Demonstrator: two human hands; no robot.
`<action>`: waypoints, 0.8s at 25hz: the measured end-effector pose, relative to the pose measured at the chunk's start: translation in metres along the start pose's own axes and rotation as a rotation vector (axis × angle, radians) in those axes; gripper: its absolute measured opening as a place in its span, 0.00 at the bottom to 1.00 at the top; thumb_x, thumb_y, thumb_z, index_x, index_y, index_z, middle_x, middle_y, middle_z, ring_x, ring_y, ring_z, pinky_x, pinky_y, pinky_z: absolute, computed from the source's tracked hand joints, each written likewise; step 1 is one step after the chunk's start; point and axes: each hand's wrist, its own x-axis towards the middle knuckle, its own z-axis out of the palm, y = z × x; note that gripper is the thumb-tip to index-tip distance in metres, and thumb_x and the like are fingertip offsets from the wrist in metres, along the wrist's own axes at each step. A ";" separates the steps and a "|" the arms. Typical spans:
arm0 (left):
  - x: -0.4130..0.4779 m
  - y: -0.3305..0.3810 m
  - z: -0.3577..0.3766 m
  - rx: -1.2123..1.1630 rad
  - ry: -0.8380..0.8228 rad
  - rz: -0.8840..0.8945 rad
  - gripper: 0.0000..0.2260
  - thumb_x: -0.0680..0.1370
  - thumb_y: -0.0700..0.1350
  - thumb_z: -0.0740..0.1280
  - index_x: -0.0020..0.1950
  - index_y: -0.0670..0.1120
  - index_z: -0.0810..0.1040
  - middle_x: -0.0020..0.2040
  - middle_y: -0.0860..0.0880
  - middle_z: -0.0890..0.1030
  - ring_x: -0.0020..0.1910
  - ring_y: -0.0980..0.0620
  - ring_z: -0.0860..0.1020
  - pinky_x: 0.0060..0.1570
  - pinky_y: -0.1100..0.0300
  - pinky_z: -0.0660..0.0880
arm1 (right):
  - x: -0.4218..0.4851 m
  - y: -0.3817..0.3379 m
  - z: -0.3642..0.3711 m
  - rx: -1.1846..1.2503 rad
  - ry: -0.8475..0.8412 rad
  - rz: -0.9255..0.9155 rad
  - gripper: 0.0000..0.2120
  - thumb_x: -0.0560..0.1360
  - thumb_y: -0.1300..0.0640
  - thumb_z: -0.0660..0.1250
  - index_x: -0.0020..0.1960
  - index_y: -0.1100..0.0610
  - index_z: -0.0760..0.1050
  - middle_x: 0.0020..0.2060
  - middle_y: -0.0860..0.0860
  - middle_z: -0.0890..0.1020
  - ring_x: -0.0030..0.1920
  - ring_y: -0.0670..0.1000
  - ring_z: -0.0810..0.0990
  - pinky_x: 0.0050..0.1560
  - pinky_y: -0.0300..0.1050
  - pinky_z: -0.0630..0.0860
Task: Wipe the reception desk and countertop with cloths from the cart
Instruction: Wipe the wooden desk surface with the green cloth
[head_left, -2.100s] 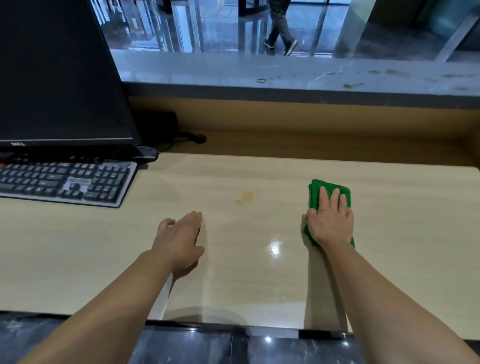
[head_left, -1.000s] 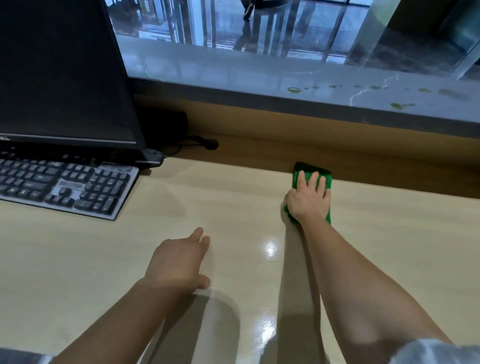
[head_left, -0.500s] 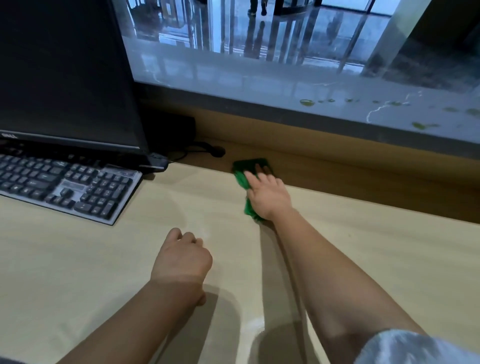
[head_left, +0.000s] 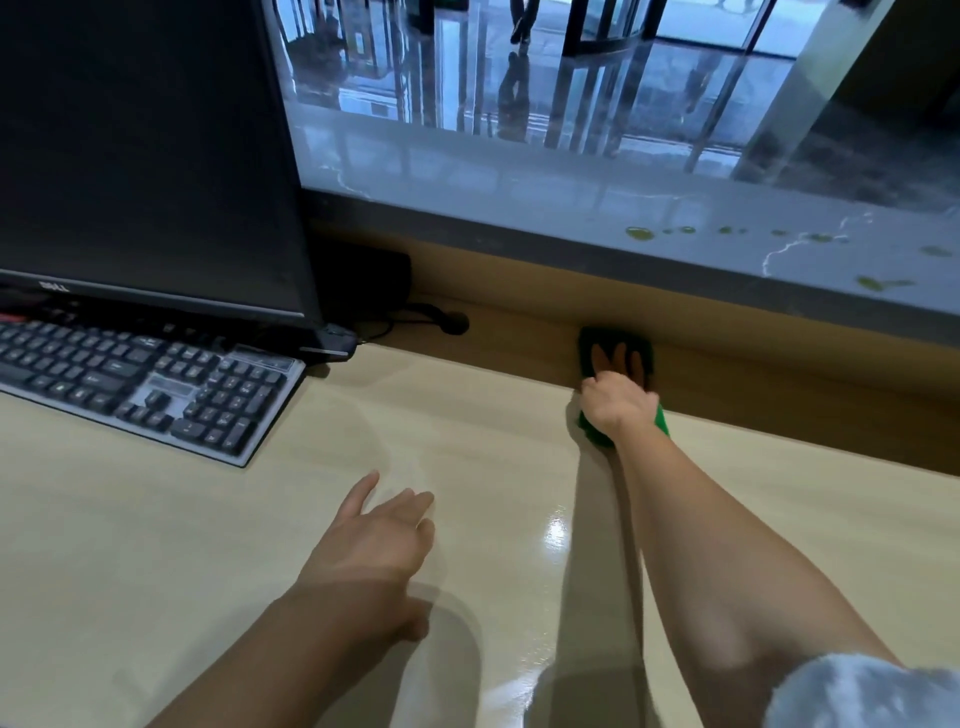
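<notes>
Cloth (head_left: 595, 435) under right hand (head_left: 616, 401) at back of desk (head_left: 208, 545), left hand (head_left: 375, 540) apart

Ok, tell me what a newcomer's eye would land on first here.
The green cloth stands out, pressed under the right hand at the far edge of the pale desk. A big dark monitor fills the upper left, with a keyboard below it. Greenish spots dot the stone countertop at the right.
</notes>
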 end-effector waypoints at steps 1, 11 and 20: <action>0.000 -0.001 0.001 -0.003 0.002 -0.002 0.34 0.70 0.59 0.69 0.72 0.47 0.66 0.79 0.52 0.51 0.77 0.57 0.47 0.72 0.52 0.30 | -0.001 -0.021 0.005 0.004 -0.013 -0.075 0.26 0.83 0.51 0.48 0.79 0.45 0.45 0.79 0.50 0.43 0.79 0.52 0.41 0.75 0.54 0.48; -0.013 -0.007 0.000 -0.036 0.071 -0.043 0.41 0.66 0.67 0.67 0.75 0.53 0.63 0.79 0.51 0.54 0.77 0.57 0.51 0.73 0.50 0.31 | -0.094 -0.097 0.065 -0.129 -0.007 -0.703 0.29 0.81 0.55 0.53 0.79 0.45 0.47 0.79 0.48 0.45 0.79 0.50 0.43 0.76 0.50 0.44; -0.042 -0.018 0.011 -0.285 0.158 -0.039 0.37 0.75 0.59 0.66 0.79 0.51 0.53 0.79 0.51 0.50 0.78 0.56 0.47 0.74 0.59 0.42 | -0.118 0.061 0.028 -0.085 0.043 -0.192 0.26 0.83 0.53 0.49 0.79 0.45 0.47 0.79 0.49 0.46 0.79 0.51 0.45 0.76 0.50 0.48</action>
